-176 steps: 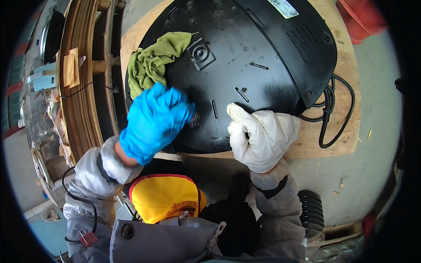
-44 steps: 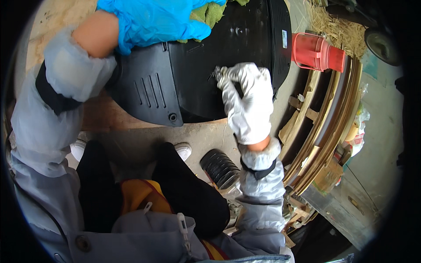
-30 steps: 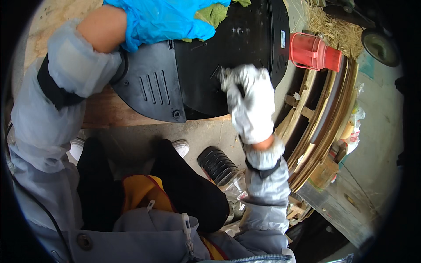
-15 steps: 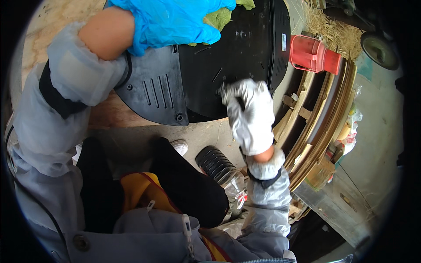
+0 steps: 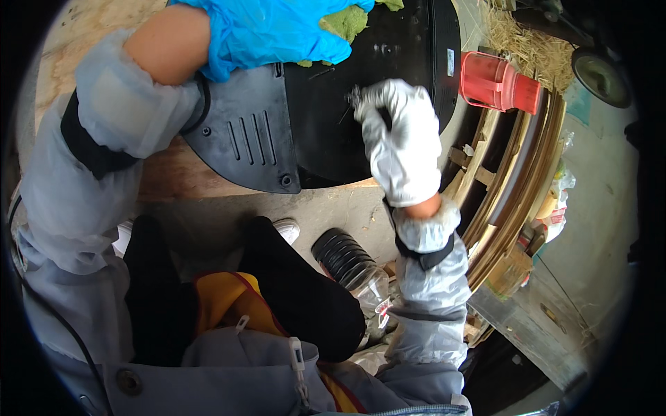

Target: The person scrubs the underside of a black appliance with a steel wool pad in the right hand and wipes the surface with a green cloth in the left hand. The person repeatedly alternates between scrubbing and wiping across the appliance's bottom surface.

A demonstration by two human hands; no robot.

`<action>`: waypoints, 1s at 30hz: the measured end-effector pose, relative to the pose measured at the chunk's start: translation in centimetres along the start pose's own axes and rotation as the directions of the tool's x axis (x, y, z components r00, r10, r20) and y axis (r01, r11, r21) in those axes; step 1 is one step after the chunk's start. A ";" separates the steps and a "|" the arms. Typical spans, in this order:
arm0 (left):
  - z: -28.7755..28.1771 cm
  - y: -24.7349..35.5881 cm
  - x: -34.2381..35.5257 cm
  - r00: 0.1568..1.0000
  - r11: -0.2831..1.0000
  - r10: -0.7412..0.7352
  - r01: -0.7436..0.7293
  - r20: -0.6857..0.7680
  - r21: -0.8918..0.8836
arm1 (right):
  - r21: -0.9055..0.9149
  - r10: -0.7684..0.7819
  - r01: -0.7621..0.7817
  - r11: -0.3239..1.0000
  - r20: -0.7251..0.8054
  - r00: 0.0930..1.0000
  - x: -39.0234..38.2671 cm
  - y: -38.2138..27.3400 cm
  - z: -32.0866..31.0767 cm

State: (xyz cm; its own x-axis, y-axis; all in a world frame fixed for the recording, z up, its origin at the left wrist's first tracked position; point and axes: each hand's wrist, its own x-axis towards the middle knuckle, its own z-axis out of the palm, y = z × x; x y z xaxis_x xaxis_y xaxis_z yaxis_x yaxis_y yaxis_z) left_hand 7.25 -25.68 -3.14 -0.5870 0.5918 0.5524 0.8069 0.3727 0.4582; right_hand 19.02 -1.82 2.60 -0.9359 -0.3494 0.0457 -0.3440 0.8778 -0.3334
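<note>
My left hand [image 5: 277, 38], in a blue glove, rests with fingers stretched out and apart on a green cloth [image 5: 343, 24] at the top of a black plastic housing [image 5: 326, 145] with slots and a lighter vented panel [image 5: 250, 149]. My right hand [image 5: 399, 142], in a white glove, is pinched on a small dark, wiry wad [image 5: 354, 97], against the housing's dark surface. The wad is largely covered by the fingers, so its exact kind is hard to tell. The housing lies on a plywood board [image 5: 170, 180].
Right of the housing are a red plastic flask [image 5: 485, 80], straw [image 5: 524, 35], a wheel [image 5: 600, 76] and stacked wooden sheets [image 5: 517, 173]. Below lie a large plastic bottle [image 5: 364, 284] and my legs and feet on concrete [image 5: 194, 229].
Since the oldest frame, the view has turned and my left hand has moved onto the cloth. My right hand shifted down, then back up over the last second.
</note>
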 end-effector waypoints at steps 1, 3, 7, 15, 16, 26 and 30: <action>0.0 0.0 -0.1 1.000 1.000 -0.007 0.007 -0.014 -0.017 | -0.001 0.006 -0.006 1.000 0.023 1.000 -0.6 -0.1 -0.1; 0.0 0.0 -0.1 1.000 1.000 -0.004 0.004 0.011 -0.023 | 0.009 -0.011 0.010 1.000 0.062 0.998 -1.8 -0.4 -0.5; 0.2 -0.1 0.0 0.997 0.999 -0.045 0.046 0.065 -0.004 | -0.033 0.029 -0.027 0.999 0.049 0.998 -1.0 -0.3 -0.3; 0.0 -0.2 0.3 0.998 0.999 -0.034 0.032 0.058 0.036 | 0.040 0.045 -0.047 0.998 0.038 0.998 -2.4 0.0 0.1; 0.1 -0.1 0.3 0.996 0.997 -0.028 0.021 0.085 0.081 | 0.011 0.044 -0.045 0.999 0.059 0.997 -2.3 0.1 0.0; 0.5 -0.2 -0.2 1.000 0.997 0.009 -0.009 0.002 0.070 | 0.055 0.006 -0.009 0.998 0.058 0.998 -0.9 -1.3 -0.3; 0.8 -0.4 0.0 1.000 1.000 -0.001 0.001 0.009 0.025 | -0.005 -0.002 0.002 1.000 0.000 1.000 0.6 -0.6 0.4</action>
State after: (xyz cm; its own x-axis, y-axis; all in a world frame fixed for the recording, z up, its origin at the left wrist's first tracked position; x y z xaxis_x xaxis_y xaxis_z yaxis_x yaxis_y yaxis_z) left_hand 6.99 -25.24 -3.87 -0.5871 0.5979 0.5458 0.8080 0.3908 0.4410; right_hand 18.70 -2.65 2.43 -0.9353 -0.3509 0.0460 -0.3459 0.8790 -0.3281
